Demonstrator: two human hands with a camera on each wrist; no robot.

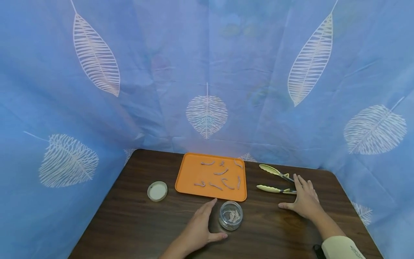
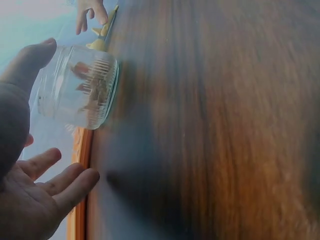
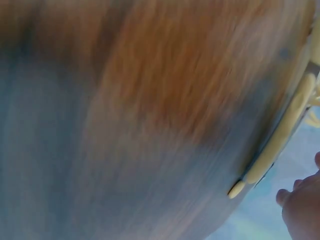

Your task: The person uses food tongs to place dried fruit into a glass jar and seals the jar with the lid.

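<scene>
My left hand [image 1: 198, 230] is beside a clear glass jar [image 1: 230, 226], thumb and fingers spread apart on its left side. In the left wrist view the jar [image 2: 60, 100] shows pale, thin strips inside, with the fingers [image 2: 75, 187] off the glass. At the right, my right hand [image 1: 305, 201] reaches over the handle end of tongs [image 1: 273, 189] with yellow-green tips, fingers extended. The right wrist view shows the tongs [image 3: 282, 127] beyond the fingertips; whether any finger touches them cannot be told.
An orange tray [image 1: 187, 176] behind the jar carries several small, greyish curved strips [image 1: 221, 172]. A round lid [image 1: 157, 191] lies left of the tray on the dark wooden table [image 1: 129, 216]. Blue leaf-patterned cloth [image 1: 207, 64] hangs behind and at the sides.
</scene>
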